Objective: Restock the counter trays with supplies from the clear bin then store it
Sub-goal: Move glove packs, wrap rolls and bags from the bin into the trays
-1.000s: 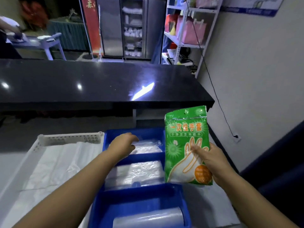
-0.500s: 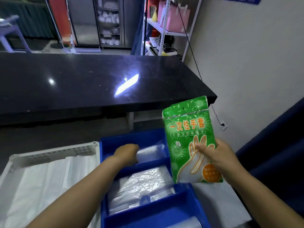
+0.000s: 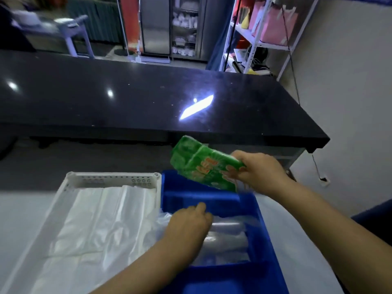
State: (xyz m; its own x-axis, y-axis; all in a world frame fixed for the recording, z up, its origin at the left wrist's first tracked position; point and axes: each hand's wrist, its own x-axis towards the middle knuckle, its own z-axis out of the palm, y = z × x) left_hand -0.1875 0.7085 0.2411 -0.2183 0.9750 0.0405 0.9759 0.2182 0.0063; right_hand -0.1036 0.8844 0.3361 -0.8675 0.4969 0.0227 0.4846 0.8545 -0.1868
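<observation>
The packet (image 3: 203, 164) has tipped from upright to nearly flat over the far compartment of the tray (image 3: 266, 234), pinched in my right hand (image 3: 258, 170). My left hand (image 3: 188, 225) has drawn back onto the bags (image 3: 229, 240); gripping or resting, I cannot tell. I judge that slot gets filled next.

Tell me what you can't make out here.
Head view:
- Print on the pack: motion-blurred, partly covered by the right hand.
- Whether the left hand grips the bags: hidden under the hand itself.
- Nearest compartment of the blue tray: cut off by bottom edge.
- Right end of its far compartment: behind the pack.
</observation>
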